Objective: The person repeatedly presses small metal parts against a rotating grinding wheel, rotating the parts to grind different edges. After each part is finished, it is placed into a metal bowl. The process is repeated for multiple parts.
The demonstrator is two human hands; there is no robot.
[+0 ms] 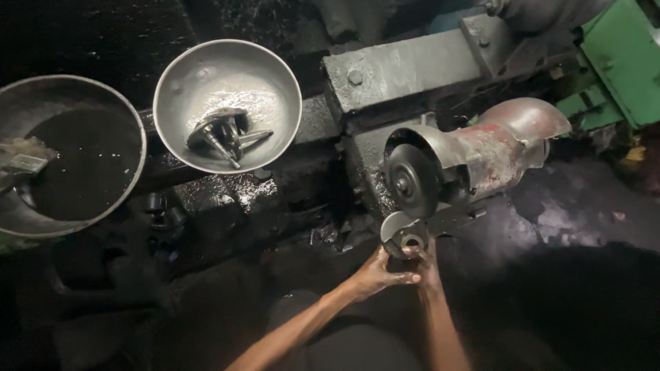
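Dark, greasy metal machine bench, shiny round steel bowl resting on it, larger dark-filled round pan left of that bowl

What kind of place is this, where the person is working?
Probably a small metalworking shop: a bench grinder with a dark wheel, metal parts in a steel bowl, and grimy surfaces; both hands hold a small metal piece.

No packages, labels, signs or screens showed anywhere in the dim workshop view. Nothing there carried a readable panel or a wrapper.
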